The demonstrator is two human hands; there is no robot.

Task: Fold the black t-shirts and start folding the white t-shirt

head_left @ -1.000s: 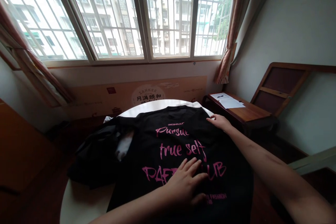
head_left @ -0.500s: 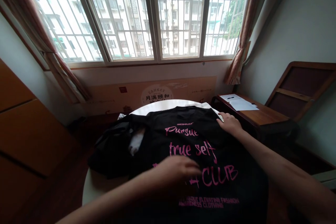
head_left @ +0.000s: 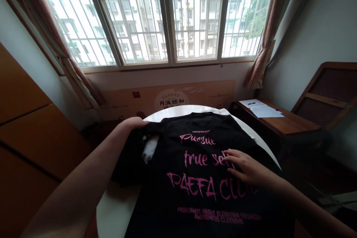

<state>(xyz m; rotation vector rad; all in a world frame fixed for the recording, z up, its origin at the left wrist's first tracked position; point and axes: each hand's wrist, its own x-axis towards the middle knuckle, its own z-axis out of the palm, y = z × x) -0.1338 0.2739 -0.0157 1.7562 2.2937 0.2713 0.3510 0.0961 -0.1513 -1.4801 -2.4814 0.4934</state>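
A black T-shirt (head_left: 173,171) with pink lettering lies spread out over a round white table (head_left: 114,208), its neck toward the window. At its upper left, my left hand (head_left: 136,122) has its fingers closed on the sleeve; the fingertips are partly hidden. My right hand (head_left: 241,165) is over the lettering on the right side, fingers spread and holding nothing. Beside the shirt on the left, partly behind my left forearm, sits a heap of dark cloth (head_left: 126,167). A pale patch (head_left: 150,148) shows between the heap and the shirt.
To the right stands a wooden side table (head_left: 295,121) with white papers (head_left: 263,108) and a dark pen-like item on it. A wooden-framed panel (head_left: 331,89) leans behind. Orange cabinets (head_left: 25,100) are at the left. A printed cardboard sheet (head_left: 119,98) rests below the window.
My left hand has moved from over the lettering up and left to the sleeve. My right hand has left the shirt's upper right edge and come inward over the print.
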